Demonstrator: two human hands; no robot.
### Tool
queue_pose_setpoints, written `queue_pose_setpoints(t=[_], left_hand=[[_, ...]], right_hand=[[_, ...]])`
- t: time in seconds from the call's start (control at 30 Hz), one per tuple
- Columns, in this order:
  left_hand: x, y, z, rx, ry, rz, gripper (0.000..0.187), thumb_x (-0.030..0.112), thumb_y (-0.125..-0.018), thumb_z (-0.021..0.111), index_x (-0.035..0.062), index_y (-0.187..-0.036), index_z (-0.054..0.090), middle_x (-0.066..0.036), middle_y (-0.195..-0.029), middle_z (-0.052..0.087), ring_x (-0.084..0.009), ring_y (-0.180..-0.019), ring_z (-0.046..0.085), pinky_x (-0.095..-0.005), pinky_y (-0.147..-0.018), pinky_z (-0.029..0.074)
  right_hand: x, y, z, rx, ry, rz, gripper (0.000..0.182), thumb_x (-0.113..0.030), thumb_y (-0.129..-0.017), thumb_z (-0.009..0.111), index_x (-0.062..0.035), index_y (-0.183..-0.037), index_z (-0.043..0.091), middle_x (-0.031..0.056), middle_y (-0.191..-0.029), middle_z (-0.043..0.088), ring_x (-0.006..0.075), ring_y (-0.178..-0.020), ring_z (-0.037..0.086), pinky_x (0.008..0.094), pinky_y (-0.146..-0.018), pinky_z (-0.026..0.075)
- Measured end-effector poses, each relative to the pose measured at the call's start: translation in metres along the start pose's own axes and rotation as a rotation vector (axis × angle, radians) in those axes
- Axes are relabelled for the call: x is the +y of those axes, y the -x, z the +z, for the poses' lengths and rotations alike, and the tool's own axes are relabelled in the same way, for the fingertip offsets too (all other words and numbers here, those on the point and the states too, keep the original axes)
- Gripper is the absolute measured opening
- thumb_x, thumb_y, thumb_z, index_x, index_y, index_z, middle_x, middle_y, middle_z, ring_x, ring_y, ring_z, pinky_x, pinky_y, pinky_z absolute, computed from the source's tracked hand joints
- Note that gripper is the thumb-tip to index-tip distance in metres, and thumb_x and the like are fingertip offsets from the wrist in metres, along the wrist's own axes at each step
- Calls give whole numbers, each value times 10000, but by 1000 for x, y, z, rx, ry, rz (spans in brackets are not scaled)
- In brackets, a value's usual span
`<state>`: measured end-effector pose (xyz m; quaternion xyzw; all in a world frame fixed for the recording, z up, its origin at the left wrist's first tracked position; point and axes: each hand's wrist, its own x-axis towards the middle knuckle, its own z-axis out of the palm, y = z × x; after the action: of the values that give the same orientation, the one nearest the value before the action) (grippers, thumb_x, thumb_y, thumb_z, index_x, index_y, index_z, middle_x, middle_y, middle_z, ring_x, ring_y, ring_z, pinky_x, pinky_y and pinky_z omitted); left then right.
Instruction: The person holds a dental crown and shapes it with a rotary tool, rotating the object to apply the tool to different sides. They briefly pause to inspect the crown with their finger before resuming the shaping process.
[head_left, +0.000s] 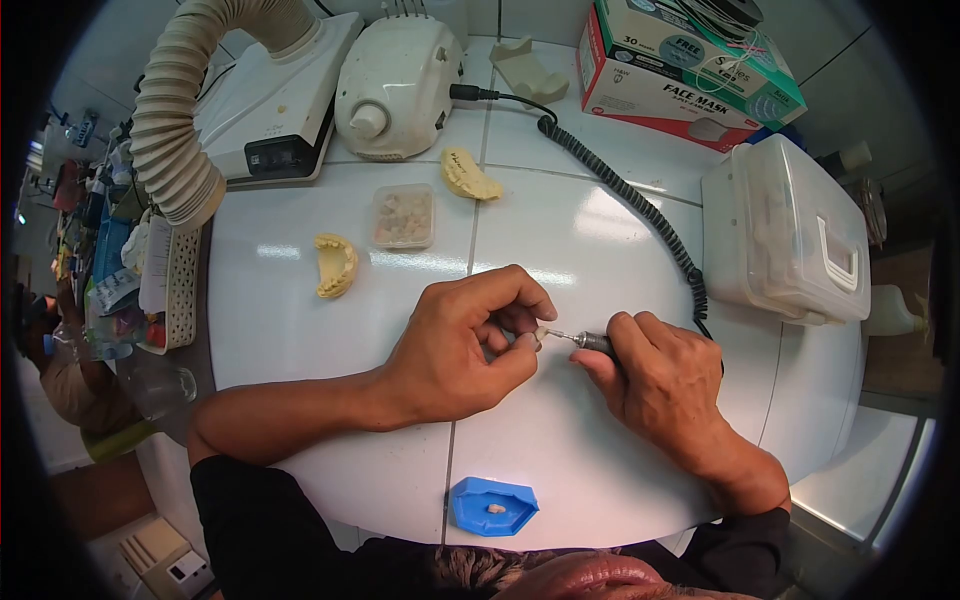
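My left hand (465,345) pinches a small pale tooth-like piece (541,334) between thumb and fingertips; its exact kind is hard to make out. Wrapped in my right hand (665,375) is a dark rotary handpiece (597,343), its thin metal bur pointing left at the piece. The tip seems to touch it. Close to the table's front edge lies a blue tray (465,510) with a small pale lump (496,509) inside. Beyond my hands are a yellow plaster dental cast (336,266), another cast with writing (468,174), and a clear box (404,217) of small pale pieces.
A coiled black cord (640,200) runs from the white control unit (395,90) to the handpiece. A ribbed hose (165,130) hangs at the back left. Face mask boxes (670,85) and a lidded white case (785,230) stand on the right.
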<state>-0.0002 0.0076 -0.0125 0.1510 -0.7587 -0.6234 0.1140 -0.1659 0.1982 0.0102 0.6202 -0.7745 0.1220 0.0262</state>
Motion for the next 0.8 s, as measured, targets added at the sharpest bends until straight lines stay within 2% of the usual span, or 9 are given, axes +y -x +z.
queue_pose_setpoints(t=[0.17, 0.47, 0.57, 0.67, 0.77, 0.8], left_hand=[[-3, -1, 0, -3, 32, -15, 242, 12, -912, 719, 22, -1148, 668, -68, -940, 710, -104, -838, 689, -253, -672, 532], [0, -2, 2, 1, 48, -10, 208, 4, -934, 712, 15, -1134, 656, -71, -964, 717, -108, -854, 697, -259, -682, 542], [4, -2, -2, -74, 46, -78, 260, -65, -955, 742, -8, -1192, 652, -66, -1113, 679, -85, -992, 665, -207, -741, 557], [3, -1, -3, -79, 36, -79, 268, -71, -961, 738, -7, -1202, 638, -61, -1126, 673, -85, -995, 667, -207, -751, 564], [-4, 0, 2, 14, 109, -38, 228, -13, -948, 726, 7, -1159, 643, -66, -970, 690, -91, -897, 691, -240, -679, 545], [-3, 0, 2, 19, 133, -46, 233, -11, -954, 727, 8, -1169, 638, -63, -976, 687, -87, -901, 688, -236, -679, 540]], right_hand=[[0, 0, -1, -9, 3, -6, 498, -505, -977, 818, -106, -810, 569, 34, -644, 517, 222, -458, 551, 358, -444, 421], [-1, 0, 0, 5, 3, -14, 495, -506, -978, 814, -111, -811, 567, 34, -651, 519, 226, -461, 549, 361, -445, 420], [0, -1, 2, 22, -10, -18, 495, -505, -979, 813, -111, -811, 565, 33, -649, 515, 226, -460, 543, 361, -444, 417], [0, 1, 2, 15, -29, 0, 491, -501, -981, 812, -109, -815, 568, 37, -643, 518, 229, -457, 543, 364, -443, 418], [2, 1, 1, 13, -40, 18, 483, -496, -984, 811, -105, -824, 577, 42, -639, 530, 235, -453, 550, 368, -441, 423], [2, 1, 1, 12, -46, 19, 480, -495, -985, 810, -104, -828, 581, 43, -639, 535, 237, -452, 553, 370, -441, 424]])
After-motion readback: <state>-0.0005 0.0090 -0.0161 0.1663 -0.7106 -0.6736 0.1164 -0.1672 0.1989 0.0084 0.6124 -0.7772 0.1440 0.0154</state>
